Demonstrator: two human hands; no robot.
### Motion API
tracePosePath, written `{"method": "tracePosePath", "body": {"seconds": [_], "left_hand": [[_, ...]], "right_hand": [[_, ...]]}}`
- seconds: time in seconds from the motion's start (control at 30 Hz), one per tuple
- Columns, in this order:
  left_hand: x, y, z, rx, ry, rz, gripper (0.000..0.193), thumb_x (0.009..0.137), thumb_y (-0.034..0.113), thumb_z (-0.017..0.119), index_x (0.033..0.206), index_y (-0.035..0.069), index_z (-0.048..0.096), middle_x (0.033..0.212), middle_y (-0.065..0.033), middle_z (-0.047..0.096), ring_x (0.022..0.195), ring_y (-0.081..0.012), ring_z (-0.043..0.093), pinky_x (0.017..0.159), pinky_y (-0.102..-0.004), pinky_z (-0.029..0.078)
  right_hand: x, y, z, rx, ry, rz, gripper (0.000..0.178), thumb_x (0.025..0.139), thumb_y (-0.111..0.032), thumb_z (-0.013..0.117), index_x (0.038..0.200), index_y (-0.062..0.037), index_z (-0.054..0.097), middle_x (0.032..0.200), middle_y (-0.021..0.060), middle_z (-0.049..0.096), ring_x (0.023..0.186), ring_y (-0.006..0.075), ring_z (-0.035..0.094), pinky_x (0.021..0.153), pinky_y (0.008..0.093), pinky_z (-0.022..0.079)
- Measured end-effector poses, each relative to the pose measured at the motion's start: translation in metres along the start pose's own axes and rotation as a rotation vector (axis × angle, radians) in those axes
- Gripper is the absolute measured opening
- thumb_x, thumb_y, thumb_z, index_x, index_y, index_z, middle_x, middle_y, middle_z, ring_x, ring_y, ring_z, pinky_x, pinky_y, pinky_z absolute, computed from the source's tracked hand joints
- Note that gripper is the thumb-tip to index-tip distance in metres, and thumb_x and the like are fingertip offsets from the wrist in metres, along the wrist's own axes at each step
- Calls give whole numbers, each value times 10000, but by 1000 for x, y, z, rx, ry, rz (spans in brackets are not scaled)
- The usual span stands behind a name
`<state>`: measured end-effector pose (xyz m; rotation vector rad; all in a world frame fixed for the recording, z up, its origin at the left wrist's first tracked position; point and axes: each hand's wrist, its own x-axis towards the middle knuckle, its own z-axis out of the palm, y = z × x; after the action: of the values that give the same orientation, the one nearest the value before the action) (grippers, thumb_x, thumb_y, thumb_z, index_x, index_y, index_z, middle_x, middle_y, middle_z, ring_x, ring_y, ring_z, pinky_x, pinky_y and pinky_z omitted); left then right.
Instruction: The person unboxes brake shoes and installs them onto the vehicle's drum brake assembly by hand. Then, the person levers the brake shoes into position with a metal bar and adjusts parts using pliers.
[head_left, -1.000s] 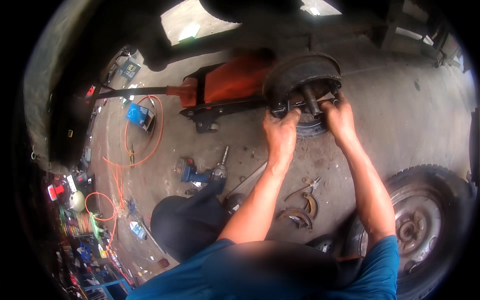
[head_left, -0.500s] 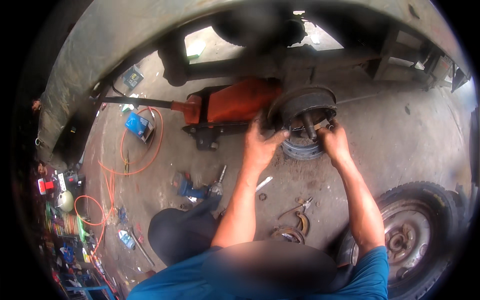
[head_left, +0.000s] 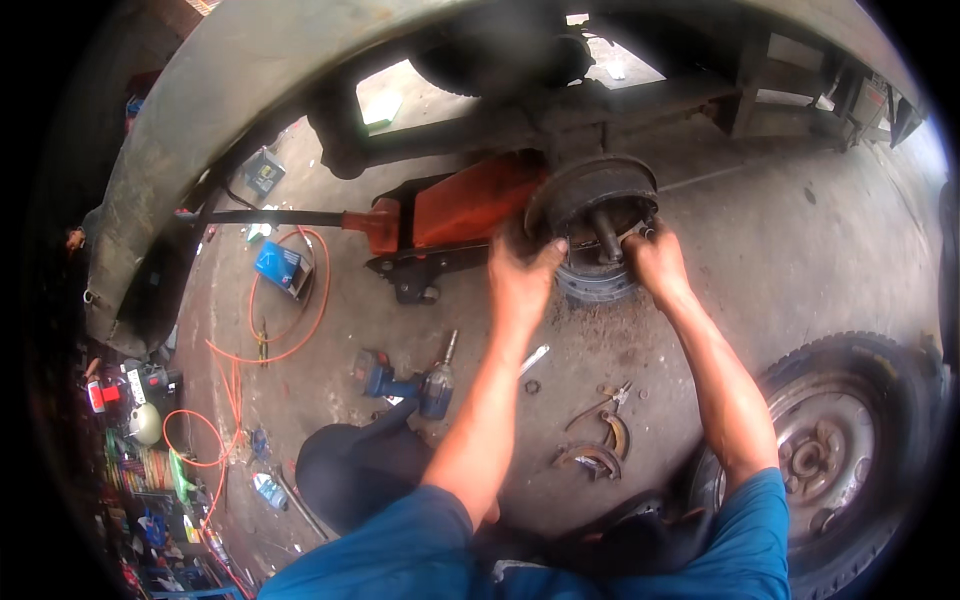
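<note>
A dark, round wheel brake assembly [head_left: 590, 180] with a stub axle [head_left: 606, 238] poking out of its middle sits on the end of the vehicle's axle. My left hand [head_left: 522, 275] grips its left side, thumb in front and the other fingers hidden behind the edge. At its right side, my right hand [head_left: 657, 265] is closed, with fingers bent into the rim; what they pinch is too dark to make out. Below the assembly, between my hands, shows a grey ribbed ring-shaped part [head_left: 598, 286].
A red floor jack [head_left: 470, 205] stands under the axle. Curved brake shoes [head_left: 606, 450], pliers [head_left: 622, 394], a nut [head_left: 532, 387] and a blue cordless impact wrench [head_left: 405, 383] lie on the floor. At right rests a wheel [head_left: 850, 450]; at left, an orange hose [head_left: 320, 300] and a blue box [head_left: 282, 266].
The view has shifted a little, so the assembly appears further left and the floor shoes more fully. My right hand has turned slightly at the rim; my left keeps its grip.
</note>
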<state>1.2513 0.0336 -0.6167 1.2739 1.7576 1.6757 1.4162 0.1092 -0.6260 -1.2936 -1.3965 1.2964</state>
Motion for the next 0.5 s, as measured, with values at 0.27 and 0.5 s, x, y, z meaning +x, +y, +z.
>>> {"method": "tracePosePath", "body": {"seconds": [0.27, 0.5], "left_hand": [[-22, 29, 8, 186, 101, -140, 489, 737, 204, 733, 1047, -48, 450, 924, -240, 611, 856, -335, 616, 777, -394, 467], [-25, 31, 10, 507, -44, -153, 581, 736, 277, 692, 1111, -46, 389, 927, -300, 619, 909, -438, 608, 804, -454, 478]], "right_hand": [[17, 11, 3, -172, 15, -1, 474, 756, -158, 561, 1169, 72, 524, 1048, 297, 610, 1012, 384, 600, 861, 395, 469], [10, 18, 1, -277, -44, 90, 506, 761, -183, 566, 1209, 47, 521, 1075, 291, 605, 1069, 366, 582, 911, 396, 447]]}}
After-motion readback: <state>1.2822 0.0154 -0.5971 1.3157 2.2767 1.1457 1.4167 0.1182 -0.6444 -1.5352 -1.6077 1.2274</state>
